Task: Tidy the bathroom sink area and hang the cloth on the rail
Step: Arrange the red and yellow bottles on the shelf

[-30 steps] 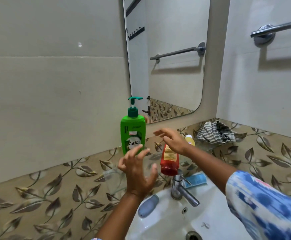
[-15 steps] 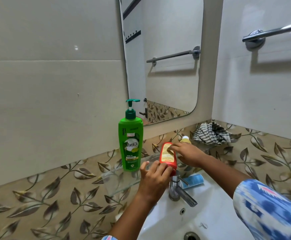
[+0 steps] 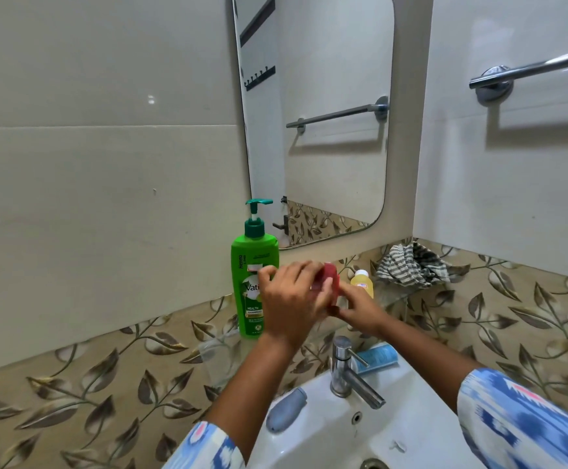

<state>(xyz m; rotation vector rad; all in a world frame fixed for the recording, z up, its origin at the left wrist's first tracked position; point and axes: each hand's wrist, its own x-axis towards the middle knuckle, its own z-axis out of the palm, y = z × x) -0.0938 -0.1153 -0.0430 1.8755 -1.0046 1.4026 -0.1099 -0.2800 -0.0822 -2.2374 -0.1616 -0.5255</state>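
- Head view, the hands: the left hand [image 3: 289, 299] and right hand [image 3: 360, 308] meet over the glass shelf [image 3: 218, 353], both closed around a red bottle [image 3: 329, 280]. The left wraps its upper part from the near side; the right steadies it lower down. I judge the two-handed hold is for setting it upright among the other toiletries.
- Head view, the shelf: a tall green pump bottle [image 3: 253, 275] stands upright at the left, just beside the left hand. A small yellow bottle [image 3: 363, 282] stands just behind the right hand. The shelf is clear glass, so the leaf-patterned tiles show through it.
- Head view, the cloth: the striped cloth [image 3: 411, 265] lies crumpled in the corner at the shelf's right end, soft and bunched, not yet hung. The rail [image 3: 529, 71], a smooth chrome bar, is fixed to the right wall well above it and carries nothing.
- Head view, the sink: the white glossy sink [image 3: 411, 428] has a chrome tap [image 3: 346, 370] at its back edge. A rounded grey item [image 3: 286, 409] lies on the rim at the left, and a blue tube [image 3: 377, 358] lies on its side behind the tap; both probably need tidying too.
- Head view, the mirror [image 3: 326, 130]: rounded corners, reflecting a rail on a plain wall.
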